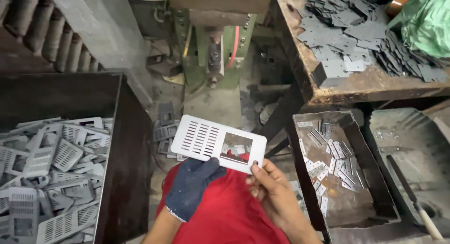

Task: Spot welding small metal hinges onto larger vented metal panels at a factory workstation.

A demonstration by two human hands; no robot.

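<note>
Flat grey metal plate with slotted vents and square cut-out held level above red-clothed lap, before green press machine. Lower edge pinched by left hand in dark blue glove and bare right hand. Right fingers hidden beneath plate; forearms cut off by frame. Similar plates heaped in dark bin at left, partly cropped.

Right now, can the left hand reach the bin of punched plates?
Probably yes: the left hand is pinching the slotted plate, but the bin sits open right beside it with nothing between.
</note>
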